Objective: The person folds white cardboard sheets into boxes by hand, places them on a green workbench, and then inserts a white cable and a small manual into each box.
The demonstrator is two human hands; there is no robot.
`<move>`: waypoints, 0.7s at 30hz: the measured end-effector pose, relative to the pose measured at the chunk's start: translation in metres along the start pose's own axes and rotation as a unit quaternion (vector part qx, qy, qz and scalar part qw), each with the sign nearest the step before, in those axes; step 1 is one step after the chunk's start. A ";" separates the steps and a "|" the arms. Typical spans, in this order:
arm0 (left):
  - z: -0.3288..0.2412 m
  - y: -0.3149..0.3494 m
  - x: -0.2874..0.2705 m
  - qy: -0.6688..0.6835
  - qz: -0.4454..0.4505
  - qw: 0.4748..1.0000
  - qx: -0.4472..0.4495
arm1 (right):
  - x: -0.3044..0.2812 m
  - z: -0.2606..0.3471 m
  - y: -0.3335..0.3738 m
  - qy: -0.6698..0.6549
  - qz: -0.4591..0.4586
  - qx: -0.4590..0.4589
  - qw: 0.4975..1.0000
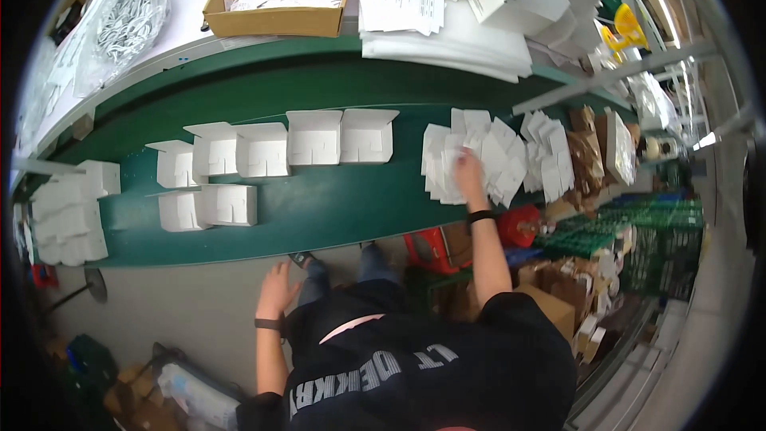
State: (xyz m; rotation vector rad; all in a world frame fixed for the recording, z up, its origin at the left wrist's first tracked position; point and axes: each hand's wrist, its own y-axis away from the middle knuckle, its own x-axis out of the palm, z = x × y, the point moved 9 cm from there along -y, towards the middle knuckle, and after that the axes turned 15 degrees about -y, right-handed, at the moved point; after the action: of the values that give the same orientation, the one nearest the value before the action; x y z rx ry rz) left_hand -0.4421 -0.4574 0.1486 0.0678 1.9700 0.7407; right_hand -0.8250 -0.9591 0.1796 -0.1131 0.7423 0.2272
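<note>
- Folded white thin-card blanks (503, 158) are heaped on the long green worktop (335, 215), right side; judged light, stiffish, easily creased; best pinched by a free edge.
- Bare right hand (468, 168) is placed over the heap, blanks below and around fingertips; fingers blurred, grip can't be made out.
- Bare left hand (276, 291) is held off the near edge, empty, fingers loosely spread.

Worktop (343, 207): long, green
Left end: white boxes (68, 219), clustered
Middle: seven open boxes (263, 156)
Right: flat cartons (503, 160), overlapping
</note>
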 end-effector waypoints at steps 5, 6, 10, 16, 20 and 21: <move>-0.074 -0.037 -0.026 -0.013 -0.067 0.998 0.018 | -0.089 -0.233 -0.098 0.146 0.124 0.060 0.980; -0.091 -0.042 -0.022 -0.024 -0.093 0.994 0.051 | -0.082 -0.241 -0.098 0.113 0.175 0.056 0.976; -0.159 -0.064 -0.022 -0.005 -0.026 0.997 0.070 | -0.094 -0.224 -0.094 0.155 0.113 0.017 0.981; -0.197 -0.089 -0.063 0.060 -0.089 0.987 0.122 | -0.120 -0.124 -0.111 0.125 0.199 0.059 0.970; -0.210 -0.110 -0.088 0.266 -0.134 0.942 0.152 | -0.135 0.038 -0.055 -0.363 0.067 0.057 0.928; -0.215 -0.118 -0.094 0.368 -0.128 0.907 0.162 | -0.133 0.063 -0.037 -0.578 -0.015 0.073 0.813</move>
State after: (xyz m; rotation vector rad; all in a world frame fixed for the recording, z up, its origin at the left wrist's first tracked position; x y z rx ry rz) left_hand -0.5411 -0.6866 0.2300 -0.3126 2.7405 0.2593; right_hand -0.8696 -1.0056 0.3176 0.1649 -0.4714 0.1655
